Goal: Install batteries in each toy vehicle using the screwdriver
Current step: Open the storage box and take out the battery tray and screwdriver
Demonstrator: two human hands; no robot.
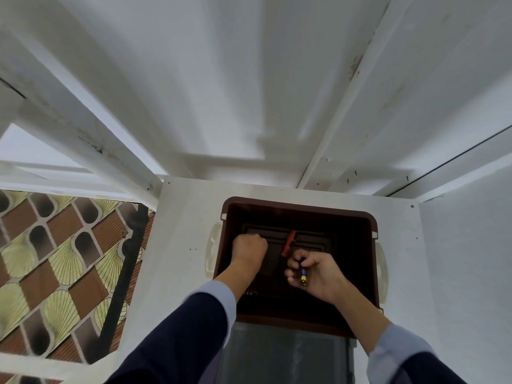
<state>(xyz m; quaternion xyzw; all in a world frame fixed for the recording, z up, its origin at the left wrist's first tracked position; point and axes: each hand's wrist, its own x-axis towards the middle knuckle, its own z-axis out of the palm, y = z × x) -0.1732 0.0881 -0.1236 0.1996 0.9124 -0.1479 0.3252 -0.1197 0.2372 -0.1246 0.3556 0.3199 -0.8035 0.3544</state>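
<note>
right hand (318,275) gripping battery (303,275) – left hand (249,252) fisted, over brown bin (371,217)

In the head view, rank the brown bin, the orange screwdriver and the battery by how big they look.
1. Brown bin, by far the largest.
2. Orange screwdriver, lying deep in the bin.
3. Battery in the right hand, looks shortest, though it is partly covered and nearer the camera.
</note>
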